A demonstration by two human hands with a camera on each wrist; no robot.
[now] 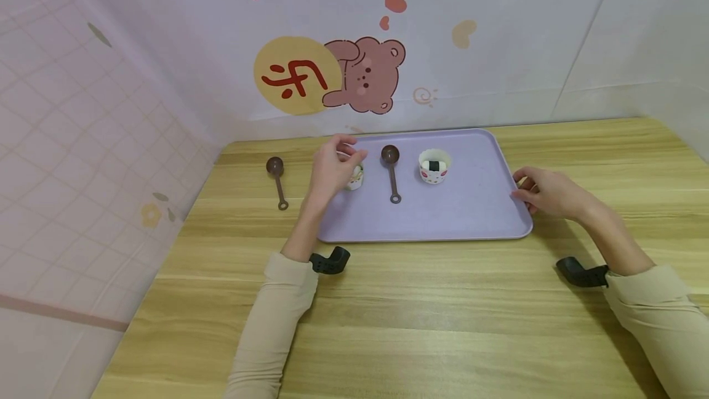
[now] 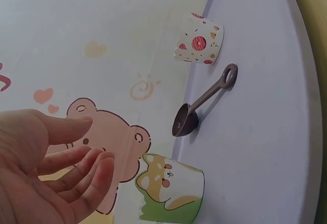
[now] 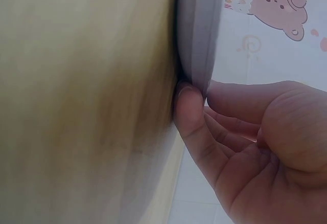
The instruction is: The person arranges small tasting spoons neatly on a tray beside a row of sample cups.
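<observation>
My left hand (image 1: 329, 170) hovers by the left end of a lilac tray (image 1: 460, 217), fingers loosely bent and holding nothing. Just beneath it stands a paper cup with a dog print (image 2: 176, 193), partly hidden in the head view. A brown measuring spoon (image 1: 392, 177) lies on the tray between that cup and a donut-printed paper cup (image 1: 433, 176), which contains a white piece with a black band (image 1: 434, 166). At the tray's right edge, my right hand (image 1: 551, 193) pinches the rim between thumb and fingers, as the right wrist view shows.
Another brown measuring spoon (image 1: 277, 182) lies on the wooden table (image 1: 432, 313), left of the tray. Behind the table hangs a pale backdrop (image 1: 498, 66) with a printed bear. A tiled-pattern sheet (image 1: 72, 159) borders the left side.
</observation>
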